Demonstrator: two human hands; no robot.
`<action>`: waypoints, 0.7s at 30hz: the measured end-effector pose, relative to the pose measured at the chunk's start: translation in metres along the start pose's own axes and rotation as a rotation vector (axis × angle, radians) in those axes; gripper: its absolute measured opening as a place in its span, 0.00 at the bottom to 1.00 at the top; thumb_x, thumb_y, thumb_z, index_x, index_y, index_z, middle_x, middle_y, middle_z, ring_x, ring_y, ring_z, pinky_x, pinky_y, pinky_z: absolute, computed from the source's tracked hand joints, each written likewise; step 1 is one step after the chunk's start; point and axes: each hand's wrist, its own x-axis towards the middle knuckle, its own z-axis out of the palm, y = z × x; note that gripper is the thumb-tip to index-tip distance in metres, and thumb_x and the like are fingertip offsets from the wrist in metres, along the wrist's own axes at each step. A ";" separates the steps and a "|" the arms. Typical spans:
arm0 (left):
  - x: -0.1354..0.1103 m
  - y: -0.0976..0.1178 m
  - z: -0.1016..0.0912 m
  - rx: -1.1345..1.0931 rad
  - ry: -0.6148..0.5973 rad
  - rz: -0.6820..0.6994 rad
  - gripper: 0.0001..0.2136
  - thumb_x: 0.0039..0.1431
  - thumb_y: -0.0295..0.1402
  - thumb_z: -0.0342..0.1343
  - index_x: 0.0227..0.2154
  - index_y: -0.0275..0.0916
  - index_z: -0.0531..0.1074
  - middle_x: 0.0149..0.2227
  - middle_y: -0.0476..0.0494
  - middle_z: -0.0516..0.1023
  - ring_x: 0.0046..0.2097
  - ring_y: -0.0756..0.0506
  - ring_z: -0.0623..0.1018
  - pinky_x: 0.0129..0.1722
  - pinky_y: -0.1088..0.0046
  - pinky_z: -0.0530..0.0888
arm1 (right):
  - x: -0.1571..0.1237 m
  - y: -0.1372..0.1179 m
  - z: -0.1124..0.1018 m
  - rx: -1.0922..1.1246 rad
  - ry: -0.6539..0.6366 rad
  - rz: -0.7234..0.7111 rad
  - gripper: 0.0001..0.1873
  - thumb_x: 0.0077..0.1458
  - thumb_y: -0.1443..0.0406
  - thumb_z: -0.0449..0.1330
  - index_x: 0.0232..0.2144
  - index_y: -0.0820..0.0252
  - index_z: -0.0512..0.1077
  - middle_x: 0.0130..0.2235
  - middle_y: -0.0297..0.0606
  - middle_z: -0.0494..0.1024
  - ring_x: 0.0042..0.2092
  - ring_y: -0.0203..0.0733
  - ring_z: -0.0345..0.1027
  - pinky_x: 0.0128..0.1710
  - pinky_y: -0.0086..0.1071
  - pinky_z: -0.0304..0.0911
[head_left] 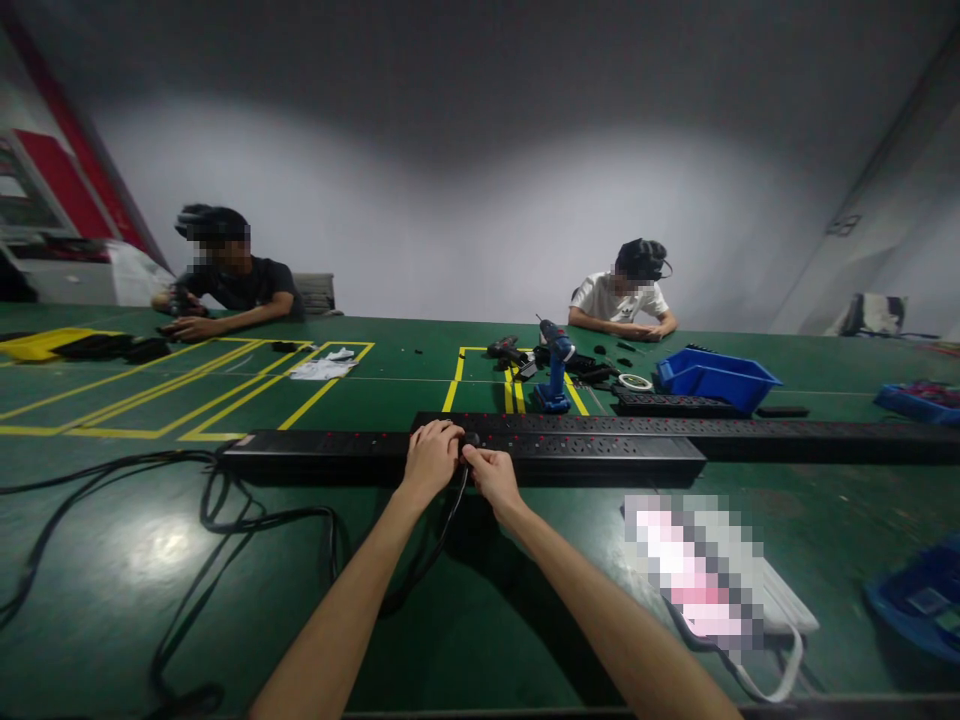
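A long black power strip [600, 456] lies across the green table [480, 600] in front of me. My left hand [430, 458] rests on its top near the middle, fingers curled over it. Just to the right, my right hand [491, 475] pinches a black plug [470, 440] at the strip's near face. From that plug a black cable [442, 525] runs down toward me between my forearms. A second long black strip [750, 428] lies right behind the first.
Black cables [225, 520] loop over the table at left. A blue drill [556, 370], a blue bin [712, 378] and small parts stand beyond the strips. Two other people sit at the far edge. A blurred white item [705, 570] lies right, another blue tray [919, 605] at far right.
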 end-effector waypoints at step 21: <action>0.001 -0.003 0.001 0.001 0.004 0.013 0.14 0.64 0.31 0.46 0.45 0.45 0.76 0.55 0.44 0.75 0.60 0.41 0.70 0.61 0.57 0.63 | -0.002 -0.005 -0.001 0.013 -0.016 0.017 0.27 0.45 0.43 0.64 0.25 0.62 0.70 0.13 0.21 0.53 0.15 0.26 0.42 0.16 0.25 0.37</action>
